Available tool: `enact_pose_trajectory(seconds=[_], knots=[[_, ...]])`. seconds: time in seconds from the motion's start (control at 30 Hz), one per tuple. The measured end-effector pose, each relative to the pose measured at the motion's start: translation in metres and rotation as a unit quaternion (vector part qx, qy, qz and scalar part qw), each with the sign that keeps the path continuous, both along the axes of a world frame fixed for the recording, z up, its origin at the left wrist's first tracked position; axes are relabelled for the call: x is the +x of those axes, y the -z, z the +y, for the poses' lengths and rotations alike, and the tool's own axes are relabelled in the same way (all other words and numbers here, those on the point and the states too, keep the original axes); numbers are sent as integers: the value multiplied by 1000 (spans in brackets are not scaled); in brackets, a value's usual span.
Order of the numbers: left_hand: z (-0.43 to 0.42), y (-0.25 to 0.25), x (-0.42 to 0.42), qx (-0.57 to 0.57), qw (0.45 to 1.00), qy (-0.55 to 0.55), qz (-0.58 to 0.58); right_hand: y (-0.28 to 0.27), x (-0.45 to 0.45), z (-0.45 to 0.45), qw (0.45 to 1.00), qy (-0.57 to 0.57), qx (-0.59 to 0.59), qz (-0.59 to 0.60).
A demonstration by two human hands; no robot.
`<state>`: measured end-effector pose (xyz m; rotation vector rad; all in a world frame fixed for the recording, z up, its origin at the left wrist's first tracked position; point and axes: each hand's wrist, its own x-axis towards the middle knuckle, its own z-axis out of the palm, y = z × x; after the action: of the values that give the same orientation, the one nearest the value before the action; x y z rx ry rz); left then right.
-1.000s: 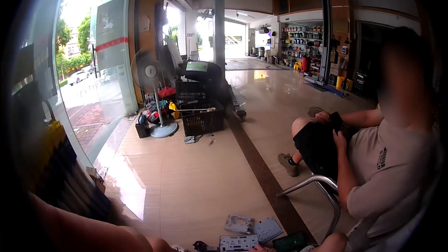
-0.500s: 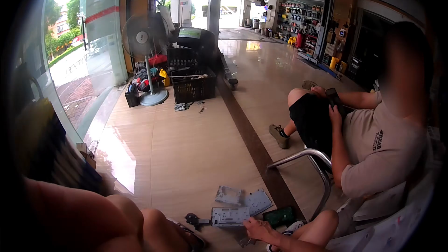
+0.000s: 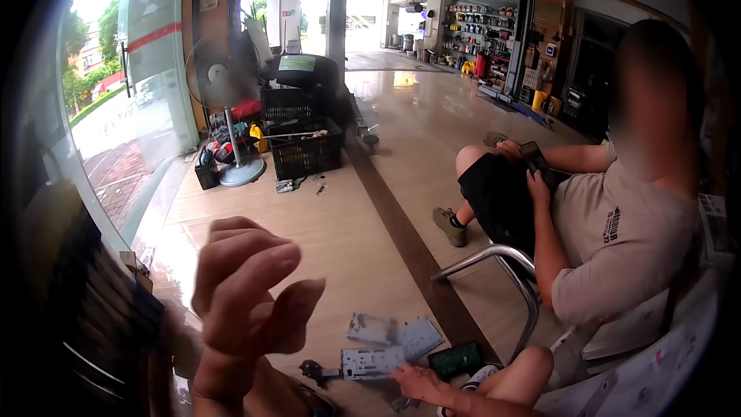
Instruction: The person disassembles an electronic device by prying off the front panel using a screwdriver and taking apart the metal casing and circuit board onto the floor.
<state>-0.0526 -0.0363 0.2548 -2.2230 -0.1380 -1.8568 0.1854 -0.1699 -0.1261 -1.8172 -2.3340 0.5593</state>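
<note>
Close to the camera, my left hand (image 3: pixel 251 293) is raised with its fingers loosely curled. A gap shows between thumb and forefinger, and nothing is visible in it. Low on the right, my right hand (image 3: pixel 423 384) has bent fingers beside a slotted metal plate (image 3: pixel 372 364) on the floor. A small greyish item (image 3: pixel 403 403) shows just under those fingers, too blurred to name. Around the plate lie a second metal piece (image 3: pixel 370 329), a flat grey panel (image 3: pixel 419 337), a green circuit board (image 3: pixel 455 361) and a dark part (image 3: pixel 314 371) at the plate's left end.
A person (image 3: pixel 625 232) sits at right holding a phone (image 3: pixel 532 156), beside a chrome chair arm (image 3: pixel 502 251). Ahead stand a pedestal fan (image 3: pixel 224 77) and black crates (image 3: pixel 307 154). A glass door (image 3: pixel 154 69) is at left; stocked shelves (image 3: pixel 482 38) are far back.
My left hand has come up into view from the lower left. My right hand stays by the metal plate. The whole view has shifted slightly.
</note>
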Motion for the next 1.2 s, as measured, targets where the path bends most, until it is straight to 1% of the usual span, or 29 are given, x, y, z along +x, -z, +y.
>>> enact_pose_trajectory(seconds=[0.07,0.1,0.13,0.17,0.2,0.23,0.27,0.3,0.33,0.43,0.47,0.53,0.63,0.73,0.83,0.93,1.03,1.13,1.2], knots=[[23,45,25,-154,987,-9,37,1,2,-4,1000,-3,15,15],[38,72,35,-234,968,7,87,-4,3,-5,999,-5,34,29],[52,101,43,-312,940,23,136,-7,3,-6,998,-7,53,42],[63,131,43,-355,906,9,229,-8,4,-8,999,-6,47,25],[73,161,38,-393,862,-4,320,-10,4,-9,999,-4,42,7],[82,203,32,-405,808,-54,423,-10,2,-7,999,-1,39,-10],[87,222,27,-409,742,-103,522,-9,-1,-3,998,-2,61,-16],[91,236,23,-402,609,-137,670,-9,-2,-5,997,-4,77,-23],[87,243,22,-383,452,-162,789,-16,-1,-11,996,-11,86,-35],[72,278,22,-429,594,-9,681,-31,-4,-11,995,-4,87,-55],[68,291,29,-405,617,12,674,-26,-5,-11,994,7,96,-48],[55,293,42,-372,638,9,674,-16,0,-15,993,30,110,-40],[41,325,45,-330,670,5,665,-18,-3,-14,994,58,96,-5],[33,337,36,-311,590,3,745,-33,-7,-4,985,46,164,31],[29,343,36,-272,513,7,814,-40,-7,-7,994,48,97,30],[25,348,33,-265,513,20,817,-12,0,-15,992,29,110,46],[19,346,34,-252,543,4,801,-10,2,-18,992,52,113,32],[14,335,40,-254,573,17,779,-18,1,-15,993,84,77,-43],[11,332,40,-270,599,18,753,-24,0,-11,991,90,87,-39]])
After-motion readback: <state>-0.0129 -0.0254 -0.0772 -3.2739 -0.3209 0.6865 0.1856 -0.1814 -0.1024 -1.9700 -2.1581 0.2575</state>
